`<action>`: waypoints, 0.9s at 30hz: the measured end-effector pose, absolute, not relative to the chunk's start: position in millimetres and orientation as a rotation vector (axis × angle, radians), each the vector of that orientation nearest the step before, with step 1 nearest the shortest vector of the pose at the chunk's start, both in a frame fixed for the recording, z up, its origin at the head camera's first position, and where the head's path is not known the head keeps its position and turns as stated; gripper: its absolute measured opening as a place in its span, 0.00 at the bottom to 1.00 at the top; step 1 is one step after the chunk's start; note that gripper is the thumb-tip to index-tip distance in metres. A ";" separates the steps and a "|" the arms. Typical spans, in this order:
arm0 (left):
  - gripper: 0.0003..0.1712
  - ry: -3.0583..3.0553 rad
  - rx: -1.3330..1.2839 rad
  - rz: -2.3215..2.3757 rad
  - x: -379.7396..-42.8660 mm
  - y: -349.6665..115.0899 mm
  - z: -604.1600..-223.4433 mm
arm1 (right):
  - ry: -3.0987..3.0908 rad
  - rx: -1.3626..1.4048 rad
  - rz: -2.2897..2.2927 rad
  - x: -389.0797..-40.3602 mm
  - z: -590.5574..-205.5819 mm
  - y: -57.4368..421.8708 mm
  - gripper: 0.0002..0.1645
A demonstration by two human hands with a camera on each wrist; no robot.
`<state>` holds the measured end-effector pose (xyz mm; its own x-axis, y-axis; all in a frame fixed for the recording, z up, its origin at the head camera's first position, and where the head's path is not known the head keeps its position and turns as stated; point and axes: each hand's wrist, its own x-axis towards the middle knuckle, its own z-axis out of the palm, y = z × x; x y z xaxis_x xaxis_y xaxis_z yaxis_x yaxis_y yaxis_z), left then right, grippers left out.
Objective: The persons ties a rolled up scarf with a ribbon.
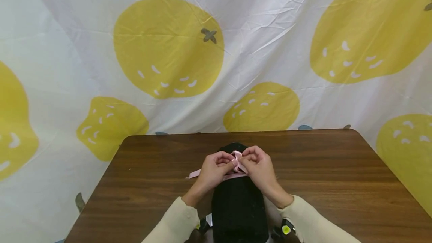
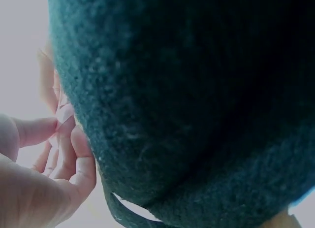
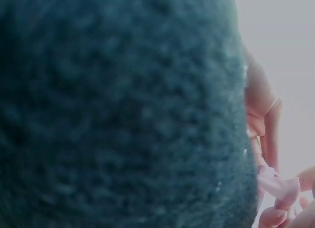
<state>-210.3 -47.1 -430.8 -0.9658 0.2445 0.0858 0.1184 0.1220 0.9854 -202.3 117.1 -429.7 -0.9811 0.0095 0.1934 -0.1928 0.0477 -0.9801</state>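
A black, fuzzy fabric bundle [image 1: 239,209] lies lengthwise in front of the person, with a pink ribbon [image 1: 238,155] across its far part. Loops of the ribbon stand up between the two hands, and one tail sticks out to the left. From the left, the left hand [image 1: 216,168] pinches the ribbon between thumb and fingers. Opposite it, the right hand [image 1: 259,168] pinches the ribbon's other side. Dark fabric [image 2: 162,100] fills most of the left wrist view, where the left hand [image 2: 44,188] shows at the edge. In the right wrist view, a ribbon loop [image 3: 281,187] shows beside fingertips.
The bundle rests on a brown wood-grain table [image 1: 337,183] with rounded far corners. Behind the table hangs a white cloth [image 1: 189,115] printed with yellow fruit. A dark strap with a yellow-green tag [image 1: 286,230] is by the right sleeve.
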 end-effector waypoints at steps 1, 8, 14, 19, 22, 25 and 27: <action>0.10 2.278 0.373 1.984 -210.4 -47.1 -430.8 | -2.167 0.208 2.058 -202.4 -430.0 117.7 0.08; 0.10 2.284 0.393 1.974 -210.8 -46.9 -429.7 | -2.333 0.372 1.814 -202.8 -431.2 122.0 0.09; 0.10 2.290 0.375 1.978 -210.3 -47.3 -427.3 | -2.447 0.458 1.659 -199.2 -427.1 124.1 0.15; 0.10 2.303 0.374 1.981 -210.6 -47.4 -427.7 | -2.480 0.530 1.479 -198.7 -427.7 124.2 0.15; 0.10 2.312 0.378 1.972 -210.4 -47.6 -427.9 | -2.458 0.540 1.398 -197.8 -429.5 123.9 0.13; 0.09 2.320 0.395 1.966 -210.3 -47.2 -428.7 | -2.428 0.541 1.342 -197.1 -430.9 123.4 0.10; 0.08 2.325 0.406 1.964 -207.0 -46.0 -423.8 | -2.415 0.543 1.312 -196.9 -431.1 123.0 0.07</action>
